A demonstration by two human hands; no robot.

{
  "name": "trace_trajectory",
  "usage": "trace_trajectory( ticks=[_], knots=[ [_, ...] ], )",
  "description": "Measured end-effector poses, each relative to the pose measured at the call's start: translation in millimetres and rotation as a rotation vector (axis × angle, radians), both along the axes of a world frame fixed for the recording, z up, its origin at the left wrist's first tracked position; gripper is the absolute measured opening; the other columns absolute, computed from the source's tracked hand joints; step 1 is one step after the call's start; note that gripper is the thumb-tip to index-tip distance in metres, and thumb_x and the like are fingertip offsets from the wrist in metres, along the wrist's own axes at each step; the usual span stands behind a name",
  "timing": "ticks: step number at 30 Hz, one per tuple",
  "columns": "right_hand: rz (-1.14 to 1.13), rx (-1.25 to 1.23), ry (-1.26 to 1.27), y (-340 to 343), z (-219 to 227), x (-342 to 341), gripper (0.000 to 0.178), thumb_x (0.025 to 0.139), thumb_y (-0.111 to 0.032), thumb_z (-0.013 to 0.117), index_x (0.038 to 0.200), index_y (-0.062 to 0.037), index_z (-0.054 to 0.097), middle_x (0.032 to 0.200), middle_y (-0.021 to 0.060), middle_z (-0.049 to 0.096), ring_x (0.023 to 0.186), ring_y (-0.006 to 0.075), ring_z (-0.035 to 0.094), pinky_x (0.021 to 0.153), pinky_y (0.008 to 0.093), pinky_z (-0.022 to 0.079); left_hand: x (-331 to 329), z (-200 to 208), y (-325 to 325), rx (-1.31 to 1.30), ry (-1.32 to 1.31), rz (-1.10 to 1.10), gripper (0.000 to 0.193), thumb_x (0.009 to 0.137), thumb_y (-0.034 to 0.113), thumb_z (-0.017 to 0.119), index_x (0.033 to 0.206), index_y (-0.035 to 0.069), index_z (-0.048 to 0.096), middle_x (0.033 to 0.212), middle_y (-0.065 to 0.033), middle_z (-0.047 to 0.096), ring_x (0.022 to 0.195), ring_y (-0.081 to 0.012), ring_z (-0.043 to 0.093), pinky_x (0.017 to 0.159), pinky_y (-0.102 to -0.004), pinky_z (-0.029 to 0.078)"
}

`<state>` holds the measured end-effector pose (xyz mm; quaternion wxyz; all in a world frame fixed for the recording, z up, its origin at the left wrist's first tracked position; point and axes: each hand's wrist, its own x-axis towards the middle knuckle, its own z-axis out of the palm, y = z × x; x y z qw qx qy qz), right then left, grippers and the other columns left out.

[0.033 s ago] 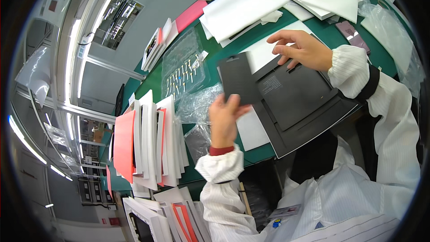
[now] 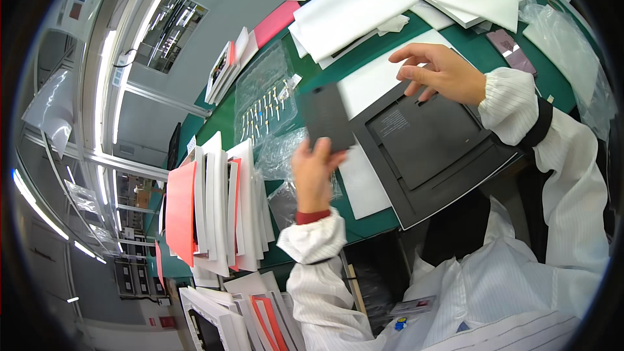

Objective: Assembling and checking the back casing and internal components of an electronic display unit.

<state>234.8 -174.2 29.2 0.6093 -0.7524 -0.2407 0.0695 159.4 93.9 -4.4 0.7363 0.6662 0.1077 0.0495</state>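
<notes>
Left hand: your left hand (image 2: 314,172) is raised above the green bench (image 2: 338,68), fingers pinched on the lower edge of a small dark flat panel (image 2: 325,117), held upright and clear of the surface.
Right hand: your right hand (image 2: 442,71) hovers at the far edge of the large black tray (image 2: 426,149), fingers spread and curled, gripping nothing that shows; whether the fingertips touch the tray I cannot tell.
Tray position: it lies flat on white sheets (image 2: 364,182), its near corner hanging past the bench edge toward your lap.
Risk, panel: you hold it by one edge only; a loosened pinch would likely drop it onto the tray or the clear bag of small pins (image 2: 263,107) just beside.
Risk, tray: pressing on the overhanging corner could tip or slide it off the slick sheets.
Risk, surroundings: the upright stack of white and red folders (image 2: 218,211) stands near your left elbow; a wide swing could topple it.
</notes>
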Motion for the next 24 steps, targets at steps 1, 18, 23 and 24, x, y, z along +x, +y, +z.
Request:
trace_trajectory(
  ticks=[1,18,23,24],
  knots=[
    [0.002,0.014,0.015,-7,-10,1,0.034,0.091,-0.019,0.05,0.118,0.0011,0.049,0.091,0.0093,0.06,0.074,0.0161,0.063,0.06,0.0251,0.054,11,-13,20,0.073,-0.007,0.101,0.022,0.089,0.008,0.052,0.106,-0.006,0.052,0.091,-0.013,0.062,0.07,-0.0207,0.064,0.058,-0.0253,0.054],
    [0.079,0.105,0.207,-49,-22,-71,0.023,0.088,-0.009,0.053,0.109,-0.0009,0.054,0.08,0.0039,0.059,0.069,0.0093,0.059,0.061,0.0203,0.049,-83,-44,92,1.392,0.359,0.375,0.083,0.065,0.031,0.075,0.129,-0.002,0.034,0.114,-0.0299,0.051,0.106,-0.0438,0.049,0.091,-0.0442,0.039],
    [0.223,0.125,0.276,-41,-28,-81,0.023,0.088,-0.008,0.053,0.11,-0.0002,0.054,0.081,0.0041,0.059,0.072,0.0093,0.058,0.065,0.0216,0.049,-94,-42,107,1.164,0.198,0.502,0.074,0.067,0.021,0.068,0.128,-0.005,0.034,0.121,-0.0275,0.048,0.113,-0.0388,0.048,0.096,-0.0394,0.036],
    [0.217,0.13,0.275,-41,-28,-83,0.023,0.088,-0.008,0.053,0.11,-0.0002,0.054,0.081,0.0041,0.059,0.072,0.0093,0.058,0.065,0.0216,0.049,-96,-43,113,1.168,0.193,0.497,0.074,0.067,0.021,0.068,0.128,-0.005,0.034,0.121,-0.0275,0.048,0.113,-0.0388,0.048,0.096,-0.0394,0.036]
  ],
)
